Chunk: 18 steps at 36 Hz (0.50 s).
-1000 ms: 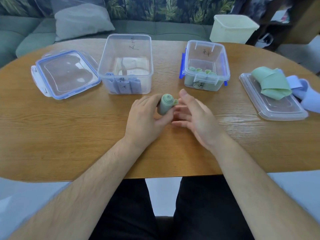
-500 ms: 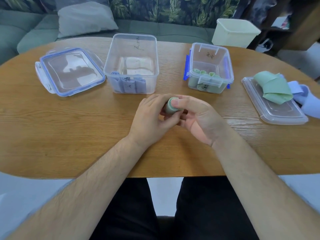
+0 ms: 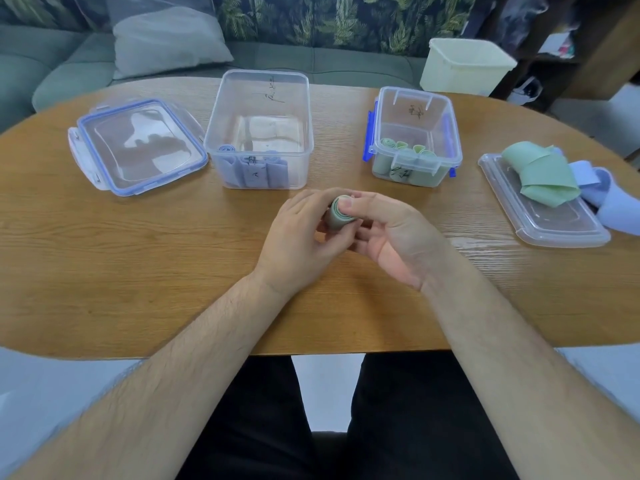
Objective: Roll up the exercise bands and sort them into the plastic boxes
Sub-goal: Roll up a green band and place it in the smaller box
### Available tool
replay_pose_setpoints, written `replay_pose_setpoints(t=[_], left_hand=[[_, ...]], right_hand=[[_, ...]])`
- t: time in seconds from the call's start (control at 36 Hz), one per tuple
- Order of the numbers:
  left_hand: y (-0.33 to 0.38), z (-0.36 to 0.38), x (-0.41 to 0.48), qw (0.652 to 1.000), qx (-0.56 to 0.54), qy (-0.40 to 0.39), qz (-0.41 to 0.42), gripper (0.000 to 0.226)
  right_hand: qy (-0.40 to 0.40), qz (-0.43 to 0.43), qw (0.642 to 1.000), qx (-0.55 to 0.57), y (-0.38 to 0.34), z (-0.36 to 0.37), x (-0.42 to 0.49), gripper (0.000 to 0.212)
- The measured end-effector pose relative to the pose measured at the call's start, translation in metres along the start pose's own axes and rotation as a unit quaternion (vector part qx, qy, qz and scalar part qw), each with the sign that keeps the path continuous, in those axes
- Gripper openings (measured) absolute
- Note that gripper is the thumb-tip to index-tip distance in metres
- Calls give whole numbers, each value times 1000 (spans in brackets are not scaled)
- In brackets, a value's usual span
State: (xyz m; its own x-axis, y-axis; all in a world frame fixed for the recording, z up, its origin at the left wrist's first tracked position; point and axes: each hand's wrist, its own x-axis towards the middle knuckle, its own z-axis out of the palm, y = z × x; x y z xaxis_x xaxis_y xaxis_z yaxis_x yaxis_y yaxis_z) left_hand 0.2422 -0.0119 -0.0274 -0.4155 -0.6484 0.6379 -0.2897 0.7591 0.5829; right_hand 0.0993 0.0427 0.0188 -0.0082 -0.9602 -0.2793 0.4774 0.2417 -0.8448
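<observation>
On the wooden table (image 3: 138,258), the left hand (image 3: 298,244) and right hand (image 3: 391,237) grip a rolled green band (image 3: 337,216) in the middle, while the blue-roll box (image 3: 259,98) at 11 o'clock and the green-roll box (image 3: 414,114) at 1 o'clock hold some rolls, and loose bands (image 3: 540,174) wait at 3 o'clock.

Table (image 3: 138,265): we see wood with a clear grain, the top smooth and with a soft shine
Large box (image 3: 259,98): clear plastic, glossy, with smooth walls
Small box (image 3: 415,109): the same clear glossy plastic, and we see blue plastic clips on it
Left lid (image 3: 138,147): clear plastic with a blue rim, so glossy that it reflects
Right lid (image 3: 554,223): clear plastic, to us a little cloudy
Rolled band (image 3: 339,216): green, matt and smooth, it looks like rubber to us
Loose green band (image 3: 543,178): same matt smooth sheet
Pale blue band (image 3: 616,202): matt, smooth
Cushion (image 3: 166,39): grey cloth, matt
Sofa (image 3: 62,64): green cloth, we find it matt
Bin (image 3: 464,67): cream plastic, matt
</observation>
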Motion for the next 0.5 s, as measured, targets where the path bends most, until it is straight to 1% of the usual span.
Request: replay_pose_setpoints(t=[0.17,0.33,0.39,0.47,0.5], left_hand=[[-2,1,0,1000,1,1,3,33],[-3,1,-1,1000,6,1,4,37],[-3,1,-1,1000,7,0,7,37],[-2,1,-1,1000,7,-2,17,36],[-2,0,0,1000,7,-2,18,35]], right_hand=[[-21,9,1000,17,0,-3,1,40],[5,-23,1000,-2,3,0,2,27],[11,-28,999,-14,3,0,2,30],[19,-30,999,-22,4,1,3,49],[21,-34,999,-27,4,1,2,50]])
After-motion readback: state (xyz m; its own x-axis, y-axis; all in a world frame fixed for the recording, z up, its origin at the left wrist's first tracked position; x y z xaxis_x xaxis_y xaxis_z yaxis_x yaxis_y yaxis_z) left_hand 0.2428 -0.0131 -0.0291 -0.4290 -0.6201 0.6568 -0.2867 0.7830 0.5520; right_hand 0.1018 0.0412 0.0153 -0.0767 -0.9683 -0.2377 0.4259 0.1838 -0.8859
